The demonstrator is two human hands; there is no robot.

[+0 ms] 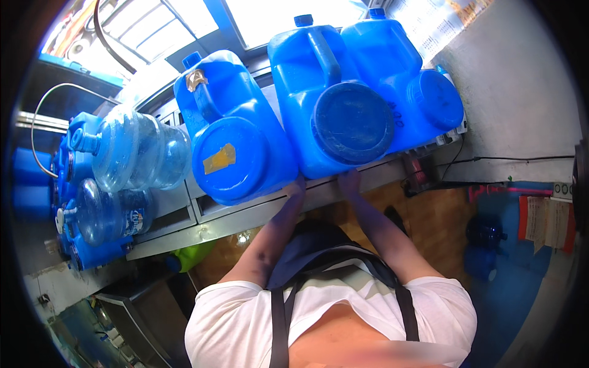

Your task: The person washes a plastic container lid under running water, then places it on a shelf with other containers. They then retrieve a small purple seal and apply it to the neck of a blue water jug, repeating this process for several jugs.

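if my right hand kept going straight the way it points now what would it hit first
Most likely the middle blue jug: your right hand is at its lower front edge, below the big round lid. Whether it's touching the jug is hard to tell.

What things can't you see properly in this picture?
In the head view:
- Left hand fingertips: hidden by the blue jugs, so I can't tell what they touch.
- Right hand fingertips: hidden by the middle blue jug; their grip is unclear.
- Green thing: partly hidden under the counter.
- Outside the window: washed out by glare.
- Dark bottle at the right: blurred in shadow.
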